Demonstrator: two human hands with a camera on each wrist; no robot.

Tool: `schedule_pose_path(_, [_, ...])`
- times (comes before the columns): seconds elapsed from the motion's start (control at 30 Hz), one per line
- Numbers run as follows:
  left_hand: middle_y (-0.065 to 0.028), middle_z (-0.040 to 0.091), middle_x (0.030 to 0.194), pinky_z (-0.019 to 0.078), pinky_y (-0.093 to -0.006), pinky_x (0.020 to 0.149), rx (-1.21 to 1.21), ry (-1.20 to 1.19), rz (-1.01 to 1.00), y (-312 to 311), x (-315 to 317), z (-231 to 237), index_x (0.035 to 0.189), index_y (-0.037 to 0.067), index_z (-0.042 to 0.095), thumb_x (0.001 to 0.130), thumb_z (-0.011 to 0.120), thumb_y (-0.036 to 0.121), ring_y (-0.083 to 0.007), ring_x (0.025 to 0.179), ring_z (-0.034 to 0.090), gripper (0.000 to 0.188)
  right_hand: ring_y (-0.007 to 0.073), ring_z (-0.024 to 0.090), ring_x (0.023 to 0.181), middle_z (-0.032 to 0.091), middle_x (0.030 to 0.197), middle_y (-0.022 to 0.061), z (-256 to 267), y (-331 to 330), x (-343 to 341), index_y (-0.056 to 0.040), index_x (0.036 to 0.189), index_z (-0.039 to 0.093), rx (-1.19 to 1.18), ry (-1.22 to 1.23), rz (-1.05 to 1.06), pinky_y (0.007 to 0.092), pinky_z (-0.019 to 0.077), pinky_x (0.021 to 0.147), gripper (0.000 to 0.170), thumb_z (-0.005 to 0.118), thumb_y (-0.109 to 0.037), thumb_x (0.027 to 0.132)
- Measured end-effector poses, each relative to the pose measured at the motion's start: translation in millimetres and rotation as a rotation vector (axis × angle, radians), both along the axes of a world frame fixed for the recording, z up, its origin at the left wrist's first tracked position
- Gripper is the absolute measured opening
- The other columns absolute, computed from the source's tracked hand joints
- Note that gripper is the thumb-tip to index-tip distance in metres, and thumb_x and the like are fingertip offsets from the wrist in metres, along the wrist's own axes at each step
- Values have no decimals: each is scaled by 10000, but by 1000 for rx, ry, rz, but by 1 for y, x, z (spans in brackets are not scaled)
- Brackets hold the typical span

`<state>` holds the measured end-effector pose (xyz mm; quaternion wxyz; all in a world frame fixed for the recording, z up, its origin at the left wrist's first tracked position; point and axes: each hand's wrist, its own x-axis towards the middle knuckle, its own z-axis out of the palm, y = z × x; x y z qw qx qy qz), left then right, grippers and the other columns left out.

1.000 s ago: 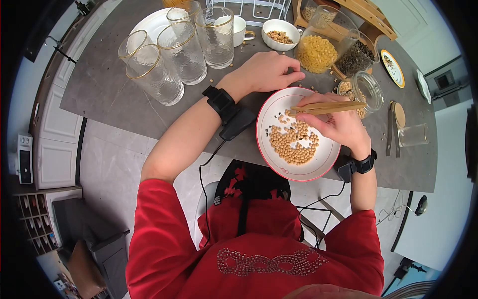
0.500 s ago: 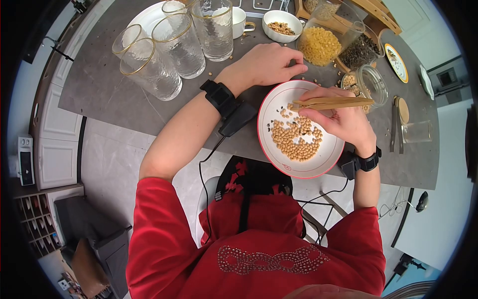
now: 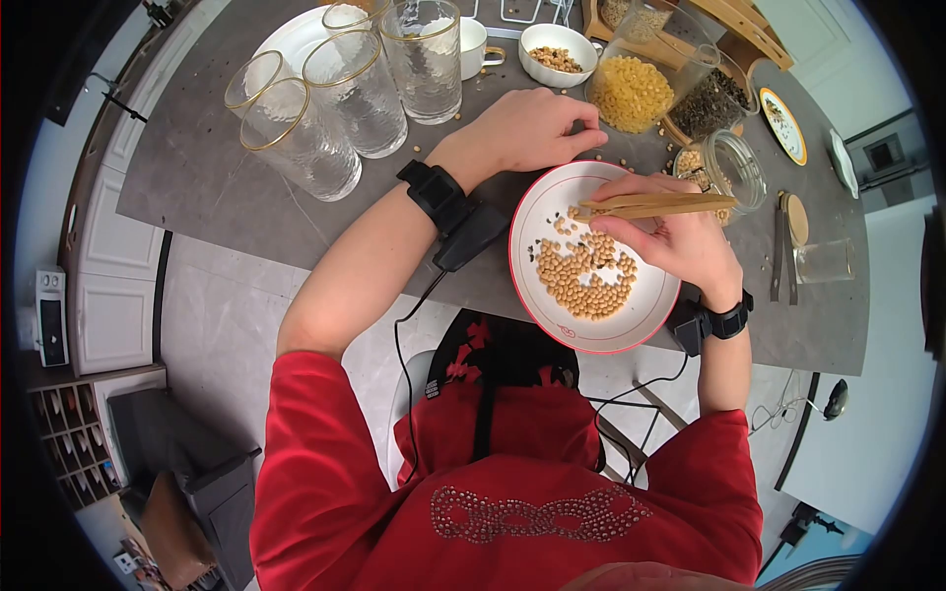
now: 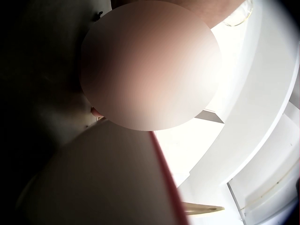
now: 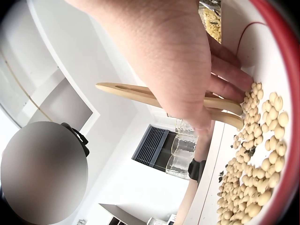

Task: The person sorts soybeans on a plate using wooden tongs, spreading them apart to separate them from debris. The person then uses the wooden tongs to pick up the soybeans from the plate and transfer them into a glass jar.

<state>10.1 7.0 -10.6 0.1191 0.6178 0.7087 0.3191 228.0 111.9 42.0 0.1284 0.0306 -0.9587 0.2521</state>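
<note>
My right hand (image 3: 685, 246) pinches a pair of light wooden tongs (image 3: 660, 205) over a white, red-rimmed bowl (image 3: 645, 313). Soybeans (image 3: 583, 286) spread across the bowl's bottom, with a few small dark bits (image 5: 251, 151) among them. In the right wrist view the tong tips point down right at the beans, and the other fingers (image 5: 233, 75) reach low beside the bowl's inner wall. Beyond the bowl, my left hand (image 3: 540, 128) rests on the grey table, fingers loosely curled and holding nothing.
Tall gold-rimmed glasses (image 3: 355, 94) stand at the left. Behind the hands are a small white bowl (image 3: 537, 71) of nuts or grains and a container of yellow pasta (image 3: 631, 94). An open glass jar (image 3: 739, 167) lies right of the bowl, near dark metal tongs (image 3: 783, 261).
The head view has shifted slightly, moving the whole scene a little. Both hands and the wooden tongs keep nearly the same place relative to the bowl.
</note>
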Motion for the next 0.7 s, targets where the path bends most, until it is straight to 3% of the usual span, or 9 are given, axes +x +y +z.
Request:
schedule_pose_path(0.23, [-62, 691, 725, 485, -387, 633, -9, 6, 0, -1, 1, 3, 1030, 144, 731, 996, 614, 444, -245, 652, 652, 323, 278, 698, 873, 752, 1009, 14, 1, -2, 0, -109, 1006, 766, -7, 4, -7, 373, 555, 787, 199, 810, -261, 885])
schedule_pose_path(0.3, [-109, 706, 718, 541, -461, 729, -4, 3, 1, -2, 2, 4, 1007, 147, 731, 991, 583, 454, -338, 732, 702, 342, 279, 699, 878, 752, 1012, 13, 1, -2, 0, -109, 1006, 767, -9, 2, -8, 373, 556, 791, 200, 810, -262, 885])
schedule_pose_path(0.43, [-112, 706, 720, 541, -463, 730, 9, 9, 2, -1, 1, 2, 1004, 144, 730, 991, 583, 454, -339, 735, 703, 344, 280, 699, 887, 752, 1019, 13, 1, -1, 0, -109, 1007, 767, -1, 0, -7, 374, 556, 800, 199, 810, -260, 885])
schedule_pose_path(0.5, [-58, 691, 729, 482, -383, 626, -1, 8, 2, -1, 1, 2, 1024, 142, 732, 996, 619, 437, -240, 643, 646, 317, 280, 699, 889, 752, 1022, 12, 1, -1, 0, -109, 1008, 768, 1, -1, -9, 375, 557, 801, 199, 810, -260, 885])
schedule_pose_path(0.7, [-59, 700, 743, 486, -380, 626, 14, 8, 0, 1, 0, -1, 1029, 136, 732, 997, 623, 426, -239, 647, 652, 310, 281, 697, 894, 751, 1026, 5, 0, 0, 0, -110, 1011, 769, -6, -7, -7, 376, 556, 803, 198, 810, -256, 884])
